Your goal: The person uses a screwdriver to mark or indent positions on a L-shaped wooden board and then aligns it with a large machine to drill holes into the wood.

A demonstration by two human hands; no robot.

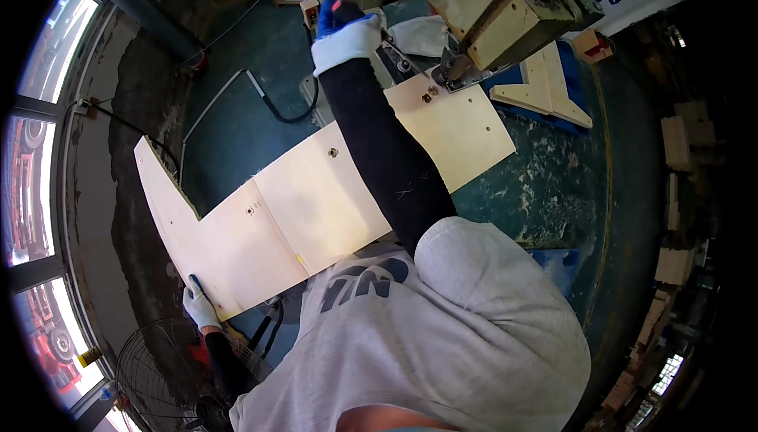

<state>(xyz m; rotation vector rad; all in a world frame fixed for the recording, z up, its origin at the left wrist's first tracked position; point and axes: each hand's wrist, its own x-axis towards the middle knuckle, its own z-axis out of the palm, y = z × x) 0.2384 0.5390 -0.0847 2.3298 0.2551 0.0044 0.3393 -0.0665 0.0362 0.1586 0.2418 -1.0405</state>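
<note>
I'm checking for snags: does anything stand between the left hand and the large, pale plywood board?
Nothing visible does: the left hand, in a white-and-blue glove, touches the large, pale plywood board at its lower-left edge. The round, dark wire fan shows below that hand in the picture, not between the two.

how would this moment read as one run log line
left hand: at left end of wooden panel | right hand: beyond panel's far edge, grip unclear | machine: at panel's far edge
</note>
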